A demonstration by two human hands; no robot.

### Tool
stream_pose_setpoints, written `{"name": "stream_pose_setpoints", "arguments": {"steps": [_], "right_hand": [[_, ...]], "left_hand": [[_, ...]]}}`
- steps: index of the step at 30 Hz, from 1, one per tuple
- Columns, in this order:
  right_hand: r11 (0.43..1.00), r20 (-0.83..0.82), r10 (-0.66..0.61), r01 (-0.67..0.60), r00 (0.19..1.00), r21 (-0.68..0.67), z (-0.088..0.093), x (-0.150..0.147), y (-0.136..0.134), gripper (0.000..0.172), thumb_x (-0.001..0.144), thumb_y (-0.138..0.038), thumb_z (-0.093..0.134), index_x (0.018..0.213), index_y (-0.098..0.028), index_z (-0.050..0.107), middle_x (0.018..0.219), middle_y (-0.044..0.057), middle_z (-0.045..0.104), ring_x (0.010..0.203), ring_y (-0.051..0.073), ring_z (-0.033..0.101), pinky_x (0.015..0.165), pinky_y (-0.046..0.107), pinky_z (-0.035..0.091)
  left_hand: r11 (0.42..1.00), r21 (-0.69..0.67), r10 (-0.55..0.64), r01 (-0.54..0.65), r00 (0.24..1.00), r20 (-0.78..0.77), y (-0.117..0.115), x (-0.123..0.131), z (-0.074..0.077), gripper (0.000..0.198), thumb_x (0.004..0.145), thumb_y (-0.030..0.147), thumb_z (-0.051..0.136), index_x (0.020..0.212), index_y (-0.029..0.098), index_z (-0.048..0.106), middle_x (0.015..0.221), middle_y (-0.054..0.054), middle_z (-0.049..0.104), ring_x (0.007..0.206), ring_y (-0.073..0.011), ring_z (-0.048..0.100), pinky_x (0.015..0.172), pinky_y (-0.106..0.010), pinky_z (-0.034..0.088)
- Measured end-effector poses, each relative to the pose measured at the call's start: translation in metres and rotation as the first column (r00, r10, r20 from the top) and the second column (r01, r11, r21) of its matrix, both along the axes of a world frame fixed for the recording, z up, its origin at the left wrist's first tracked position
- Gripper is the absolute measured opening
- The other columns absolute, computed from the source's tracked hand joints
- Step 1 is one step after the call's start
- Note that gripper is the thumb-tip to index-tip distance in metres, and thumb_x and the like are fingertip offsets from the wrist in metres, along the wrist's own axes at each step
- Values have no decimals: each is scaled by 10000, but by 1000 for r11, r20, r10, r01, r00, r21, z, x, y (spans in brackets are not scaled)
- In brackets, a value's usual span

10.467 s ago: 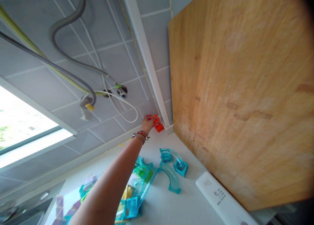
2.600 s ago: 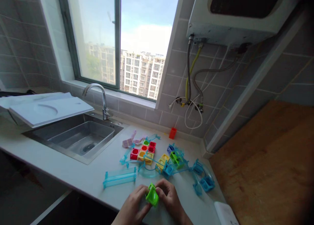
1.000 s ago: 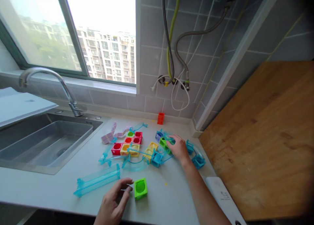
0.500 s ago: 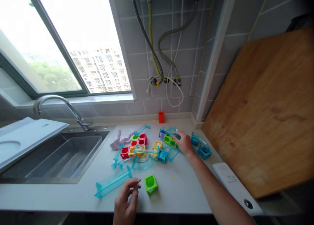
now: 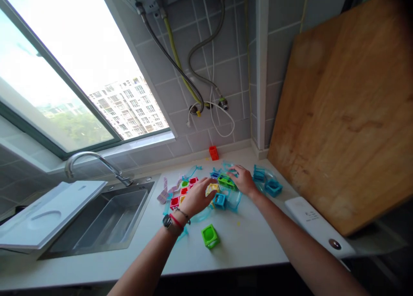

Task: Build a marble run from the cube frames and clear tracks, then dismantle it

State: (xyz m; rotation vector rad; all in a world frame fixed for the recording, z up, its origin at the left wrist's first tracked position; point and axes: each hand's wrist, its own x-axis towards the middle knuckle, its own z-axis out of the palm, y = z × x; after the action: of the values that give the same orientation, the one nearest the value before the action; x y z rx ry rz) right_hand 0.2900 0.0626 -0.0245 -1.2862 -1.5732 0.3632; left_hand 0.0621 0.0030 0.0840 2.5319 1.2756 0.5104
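My right hand point(image 5: 243, 180) has its fingers curled at the right end of a pair of joined green toy blocks point(image 5: 227, 182), with a purple block point(image 5: 214, 174) at their left. My left hand point(image 5: 198, 198), wearing a watch and bracelets, reaches over the block cluster. Its fingers are apart and hold nothing; the thumb is near a blue block point(image 5: 220, 201). Under and beside it are red blocks point(image 5: 174, 202) and yellow blocks point(image 5: 212, 188), partly hidden. A single green block point(image 5: 210, 236) sits alone nearer the counter's front.
A red block point(image 5: 213, 153) stands by the back wall. Blue blocks point(image 5: 273, 187) with clear track lie at right, pink pieces point(image 5: 163, 196) at left. The sink point(image 5: 129, 244) is left; a wooden board point(image 5: 342, 115) and a white device point(image 5: 318, 227) are right.
My left hand has moved from the front of the counter up and forward over the blocks. The right hand stays at the green blocks. The camera view has tilted.
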Motion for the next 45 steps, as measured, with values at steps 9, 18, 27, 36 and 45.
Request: {"name": "stream_pose_setpoints", "arguments": {"steps": [9, 18, 27, 36, 45], "right_hand": [[966, -78, -234, 224, 969, -127, -26, 9, 23, 265, 844, -220, 570, 1039, -143, 732, 1047, 161, 756, 965, 288, 722, 916, 424, 542], [976, -79, -185, 173, 980, -132, -24, 6, 24, 278, 885, -219, 579, 1112, -174, 733, 1311, 163, 655, 1349, 297, 521, 1113, 475, 422], [985, -60, 132, -138, 989, -102, -10, -2, 5, 854, 731, -334, 814, 1480, -221, 418, 1381, 140, 609, 1160, 268, 652, 983, 415, 522], [995, -87, -7, -1, 996, -101, -15, 1, 11, 170, 889, -289, 633, 1033, -229, 701, 938, 45, 771, 806, 209, 728, 779, 318, 552], [981, -162, -193, 186, 968, -61, -20, 9, 17, 196, 889, -278, 557, 1003, -194, 694, 993, 89, 754, 842, 228, 720, 822, 356, 555]], "left_hand": [[979, 15, -178, 201, 898, -402, 106, 45, -22, 659, 755, 115, 671, 1386, 238, 525, 1398, -93, 575, 1245, -268, 569, 1064, -382, 458], [976, -81, -212, 200, 827, -521, 128, 57, -23, 534, 670, 298, 846, 1167, 260, 657, 1134, -96, 704, 1054, -285, 678, 861, -335, 540], [997, -30, -73, 66, 883, -464, 135, 44, -10, 450, 751, 399, 778, 1140, 238, 618, 1032, -60, 734, 931, -225, 705, 786, -285, 535], [978, 10, 194, -210, 885, -422, 153, 8, -14, 430, 876, 408, 644, 1251, 204, 587, 1114, -109, 737, 1004, -246, 699, 807, -322, 544], [953, -14, 263, -304, 846, -464, 158, 8, -45, 323, 852, 332, 677, 1163, 244, 660, 1125, -105, 732, 1015, -246, 697, 812, -332, 543]]}}
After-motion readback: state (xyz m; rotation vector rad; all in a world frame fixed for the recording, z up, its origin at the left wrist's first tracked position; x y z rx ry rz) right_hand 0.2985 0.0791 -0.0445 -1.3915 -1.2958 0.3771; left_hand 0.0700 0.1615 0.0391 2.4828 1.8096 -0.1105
